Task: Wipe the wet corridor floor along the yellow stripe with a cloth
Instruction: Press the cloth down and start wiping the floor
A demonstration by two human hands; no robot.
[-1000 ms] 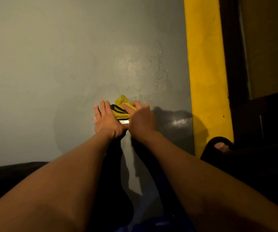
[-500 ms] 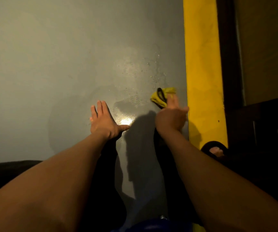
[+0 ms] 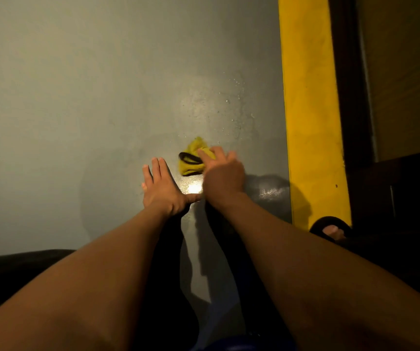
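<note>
Back from the yellow stripe [image 3: 310,110] comes the right hand [image 3: 223,179], and the cloth [image 3: 193,160] comes with it: half a second ago the cloth sat just beside the stripe, and now it is out on the grey floor [image 3: 77,97] again, close to the left hand [image 3: 162,190], much where it was a second ago. The right hand presses down on the cloth with fingers laid over its right side; it is blurred, so how far those fingers curl is hard to tell, but the grip looks like a flat press and not a pinch. The cloth is yellow with a dark band across it, bunched up, lying on the floor just ahead of the right hand and just right of the left fingertips.

The left hand has stayed put, palm flat on the floor, fingers straight and together, thumb stretched out to the right, holding nothing. A bright glint of wet floor shines between the two hands, by the thumb. Droplets speckle the floor ahead of the cloth, towards the stripe, and a wet sheen shows to the right of the right wrist. At the near end of the stripe, a foot in a dark sandal [image 3: 330,228] shows.
</note>
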